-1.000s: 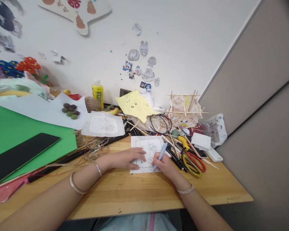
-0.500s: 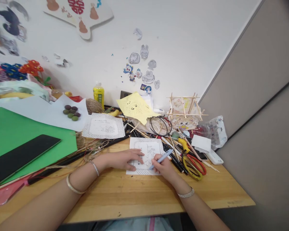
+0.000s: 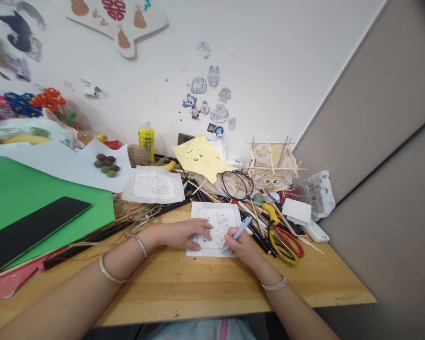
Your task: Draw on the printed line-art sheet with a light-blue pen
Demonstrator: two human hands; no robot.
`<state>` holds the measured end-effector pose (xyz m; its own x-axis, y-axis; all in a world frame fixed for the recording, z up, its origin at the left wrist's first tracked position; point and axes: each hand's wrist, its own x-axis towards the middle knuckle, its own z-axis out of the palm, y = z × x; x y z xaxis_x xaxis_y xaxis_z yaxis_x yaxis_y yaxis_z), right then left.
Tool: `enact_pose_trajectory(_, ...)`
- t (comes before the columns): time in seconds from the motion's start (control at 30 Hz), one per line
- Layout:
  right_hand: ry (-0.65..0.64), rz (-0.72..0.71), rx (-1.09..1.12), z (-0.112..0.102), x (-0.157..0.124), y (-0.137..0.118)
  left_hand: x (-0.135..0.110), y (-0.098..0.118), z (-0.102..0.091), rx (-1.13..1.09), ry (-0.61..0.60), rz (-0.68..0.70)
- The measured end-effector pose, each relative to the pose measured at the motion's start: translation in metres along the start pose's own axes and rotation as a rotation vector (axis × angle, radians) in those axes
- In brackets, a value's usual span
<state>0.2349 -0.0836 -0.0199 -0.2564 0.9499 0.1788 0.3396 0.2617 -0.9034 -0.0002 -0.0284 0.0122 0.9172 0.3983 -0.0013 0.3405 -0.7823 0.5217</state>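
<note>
A white sheet of paper [image 3: 215,212] with a line drawing and a hatched border lies on the wooden table in front of me. My left hand [image 3: 189,233] rests on its left part, palm down with the fingers spread. In my right hand [image 3: 241,245] is a light blue pen [image 3: 242,227], held in a writing grip with its tip at the hatched strip along the sheet's lower edge. A second bordered drawing [image 3: 153,185] lies farther back on the left.
Black markers [image 3: 264,240], yellow-handled scissors [image 3: 283,248] and thin sticks crowd the right side. Behind are a yellow paper [image 3: 200,158], a stick frame [image 3: 272,158] and a yellow bottle [image 3: 146,138]. A black tablet-like slab [image 3: 38,233] lies on green card [image 3: 92,203] at left.
The pen tip has shifted slightly to the right along the sheet's lower border. My left hand stays in place on the paper. The whole view has moved very little.
</note>
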Motion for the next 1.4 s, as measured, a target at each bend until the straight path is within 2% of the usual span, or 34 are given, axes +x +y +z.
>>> enact_pose_trajectory(0.17,-0.034,0.034,0.019,0.0002,-0.0004,-0.0011,0.0001,0.0006,-0.0004,0.017,-0.001,-0.006)
enact_pose_trajectory(0.5,-0.008,0.052,0.001,0.0,-0.0009,-0.0013,-0.0002,-0.0022,0.0003,-0.011,0.016,0.022)
enact_pose_trajectory(0.67,-0.015,0.106,0.026,-0.0003,-0.0012,0.0,-0.0003,-0.0026,0.0003,-0.014,0.015,0.015)
enact_pose_trajectory(0.87,0.018,0.021,-0.004,-0.0035,-0.0012,-0.0038,-0.0008,-0.0026,0.0002,-0.014,0.02,0.023)
enact_pose_trajectory(1.1,0.029,0.036,0.05,-0.0024,-0.0003,-0.0009,-0.0027,-0.005,-0.0031,0.01,0.02,-0.003)
enact_pose_trajectory(1.4,-0.018,0.035,0.073,-0.0016,-0.0001,-0.002,-0.0041,-0.0029,-0.0078,0.016,-0.014,-0.022)
